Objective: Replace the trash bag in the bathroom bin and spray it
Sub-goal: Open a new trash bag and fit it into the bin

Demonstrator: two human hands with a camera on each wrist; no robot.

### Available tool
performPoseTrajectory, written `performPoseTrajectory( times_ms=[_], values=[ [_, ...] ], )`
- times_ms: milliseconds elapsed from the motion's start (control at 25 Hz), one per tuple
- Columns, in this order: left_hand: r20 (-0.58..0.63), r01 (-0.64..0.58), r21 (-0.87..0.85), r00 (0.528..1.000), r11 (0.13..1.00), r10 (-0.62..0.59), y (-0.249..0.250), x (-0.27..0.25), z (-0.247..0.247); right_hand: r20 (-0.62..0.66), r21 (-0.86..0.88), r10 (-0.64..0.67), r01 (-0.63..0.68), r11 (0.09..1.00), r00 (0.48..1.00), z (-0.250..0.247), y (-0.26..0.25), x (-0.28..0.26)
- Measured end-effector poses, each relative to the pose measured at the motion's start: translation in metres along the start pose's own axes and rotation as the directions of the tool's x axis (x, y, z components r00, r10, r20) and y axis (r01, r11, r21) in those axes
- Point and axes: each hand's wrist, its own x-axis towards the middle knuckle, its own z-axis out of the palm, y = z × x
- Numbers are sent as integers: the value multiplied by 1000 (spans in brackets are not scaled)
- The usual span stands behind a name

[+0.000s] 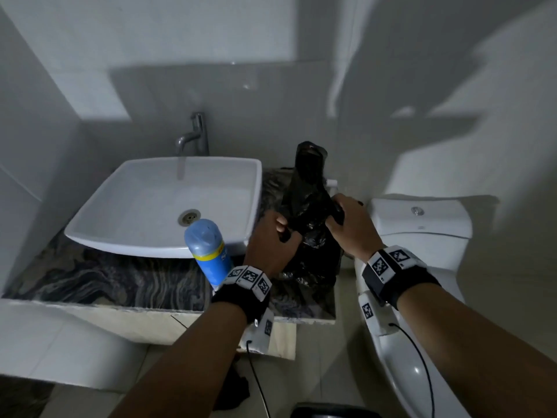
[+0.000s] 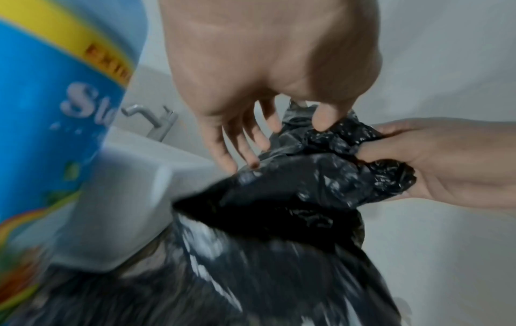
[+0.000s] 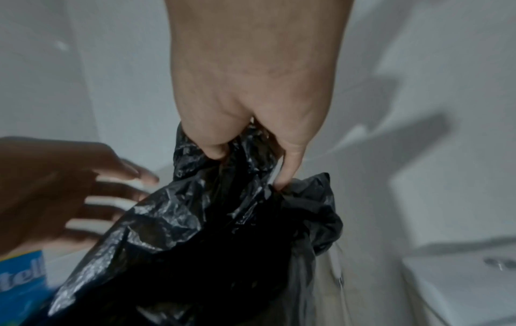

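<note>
A black trash bag hangs over the right end of the marble counter, between both hands. My right hand grips its crumpled top, thumb and fingers curled round the plastic. My left hand lies against the bag's left side; in the left wrist view its fingers are straight along the plastic and the thumb tip touches the crumpled top. The bag droops below both hands, its lower part blurred. A blue spray can with a yellow band stands on the counter just left of my left wrist.
A white basin with a steel tap fills the counter's left and middle. The white toilet tank and bowl stand close on the right. A dark rounded edge shows at the bottom of the head view.
</note>
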Motion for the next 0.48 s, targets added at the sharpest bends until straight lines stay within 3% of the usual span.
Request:
performPoseTrajectory(
  times_ms=[120, 200, 320, 480],
  values=[
    [-200, -249, 87, 944, 964, 262, 55, -6, -14, 57, -74, -180, 184, 980, 982, -55, -10, -10],
    [-172, -376, 230, 892, 897, 418, 89, -10, -16, 87, -150, -211, 222, 963, 974, -90, -16, -23],
    [-106, -392, 397, 879, 830, 465, 115, -18, -13, 74, -197, -207, 218, 956, 975, -127, -21, -41],
    [-162, -277, 401, 917, 874, 365, 127, -38, -14, 142, -44, -49, 56, 997, 989, -172, -27, -71]
  ],
)
